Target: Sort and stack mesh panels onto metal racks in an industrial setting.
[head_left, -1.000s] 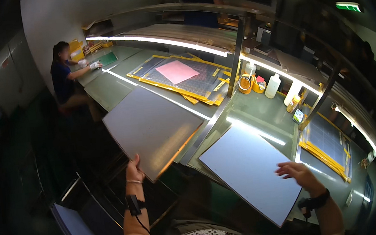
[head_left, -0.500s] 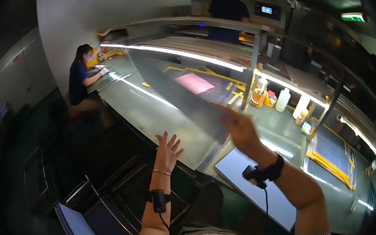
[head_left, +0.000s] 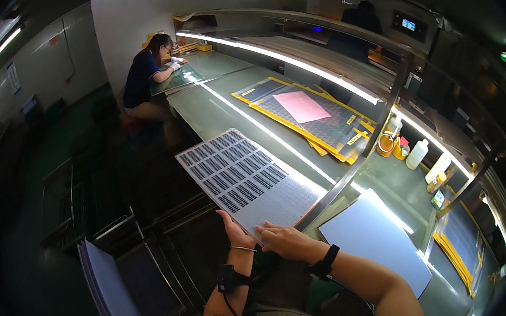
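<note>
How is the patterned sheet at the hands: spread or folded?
Spread: the sheet shows one broad, unbroken face beyond the right hand, with no visible fold.

Saw a pale wall (head_left: 129,14) behind the far end of a long green-topped bench (head_left: 202,108), with a dimmer grey wall (head_left: 49,62) off to the left. Found a dark green floor (head_left: 86,128) below, largely in shadow. Noticed a bright tube light (head_left: 318,75) beneath a metal shelf (head_left: 313,21), a white reflection (head_left: 269,133) along the bench, and another lamp (head_left: 2,49) high at left.
</note>
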{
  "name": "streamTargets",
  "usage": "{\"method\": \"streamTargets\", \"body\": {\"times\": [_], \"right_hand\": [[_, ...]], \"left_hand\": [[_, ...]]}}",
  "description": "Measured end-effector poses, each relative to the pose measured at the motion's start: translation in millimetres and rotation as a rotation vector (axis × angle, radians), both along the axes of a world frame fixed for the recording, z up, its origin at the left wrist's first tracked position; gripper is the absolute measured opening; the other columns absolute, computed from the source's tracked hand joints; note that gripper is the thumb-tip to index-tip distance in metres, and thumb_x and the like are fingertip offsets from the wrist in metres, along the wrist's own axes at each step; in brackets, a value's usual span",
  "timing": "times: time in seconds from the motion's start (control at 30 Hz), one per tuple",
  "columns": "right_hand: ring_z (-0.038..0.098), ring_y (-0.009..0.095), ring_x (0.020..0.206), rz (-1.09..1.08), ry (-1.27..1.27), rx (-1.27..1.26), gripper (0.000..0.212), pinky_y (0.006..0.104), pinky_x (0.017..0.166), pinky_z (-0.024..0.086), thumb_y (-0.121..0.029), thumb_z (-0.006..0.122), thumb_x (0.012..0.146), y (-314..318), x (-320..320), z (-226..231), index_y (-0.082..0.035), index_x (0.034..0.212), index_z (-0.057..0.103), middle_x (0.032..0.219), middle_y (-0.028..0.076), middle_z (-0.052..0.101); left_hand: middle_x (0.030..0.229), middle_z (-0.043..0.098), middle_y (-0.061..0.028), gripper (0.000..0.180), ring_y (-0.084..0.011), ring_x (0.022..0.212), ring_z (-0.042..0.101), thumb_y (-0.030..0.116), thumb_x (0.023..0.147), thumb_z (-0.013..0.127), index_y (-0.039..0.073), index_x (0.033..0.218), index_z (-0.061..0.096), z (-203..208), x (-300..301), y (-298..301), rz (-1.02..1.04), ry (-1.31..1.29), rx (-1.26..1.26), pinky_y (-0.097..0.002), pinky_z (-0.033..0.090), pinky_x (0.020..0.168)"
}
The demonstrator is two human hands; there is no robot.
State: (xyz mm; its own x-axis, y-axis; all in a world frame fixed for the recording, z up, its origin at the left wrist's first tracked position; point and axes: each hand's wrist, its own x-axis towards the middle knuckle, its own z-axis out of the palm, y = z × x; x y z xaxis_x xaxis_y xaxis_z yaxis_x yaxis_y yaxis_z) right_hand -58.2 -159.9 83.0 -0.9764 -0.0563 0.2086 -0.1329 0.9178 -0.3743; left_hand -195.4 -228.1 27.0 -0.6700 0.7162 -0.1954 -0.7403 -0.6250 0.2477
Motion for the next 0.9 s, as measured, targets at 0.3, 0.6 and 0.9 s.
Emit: {"method": "streamTargets", "body": {"times": [0.3, 0.6, 0.9], "right_hand": [[0.062, 0.033, 0.085, -0.28, -0.018, -0.158, 0.01, 0.0333, 0.068, 0.052, -0.005, 0.05, 0.083, 6, -8, 3, 0.002, 0.089, 0.047, 0.096, 0.021, 0.059], [0.064, 0.028, 0.074, -0.291, 0.251, 0.219, 0.019, 0.0358, 0.06, 0.052, -0.013, 0.057, 0.076, -29, -5, 59, -0.003, 0.09, 0.048, 0.091, 0.017, 0.062], [0.061, 0.023, 0.058, -0.57, 0.3, -0.208, 0.024, 0.033, 0.052, 0.047, -0.001, 0.04, 0.077, 43, 37, 133, -0.002, 0.094, 0.055, 0.064, 0.014, 0.059]], "left_hand": [[0.132, 0.041, -0.0094, 0.071, -0.0271, 0.121, 0.038, 0.061, 0.086, 0.033, 0.008, 0.131, 0.036, -9, -9, 2, -0.01, -0.049, 0.135, -0.0408, 0.031, 0.101], [0.105, 0.056, -0.01, 0.03, -0.0228, 0.094, 0.057, 0.002, 0.086, 0.045, 0.0, 0.115, 0.048, -7, -12, 11, 0.104, 0.174, -0.272, -0.0335, 0.047, 0.083], [0.095, 0.062, -0.0073, 0.026, -0.0149, 0.087, 0.057, 0.009, 0.08, 0.064, 0.0, 0.102, 0.058, 49, -29, -87, 0.275, 0.577, -0.593, -0.0285, 0.045, 0.079]]}}
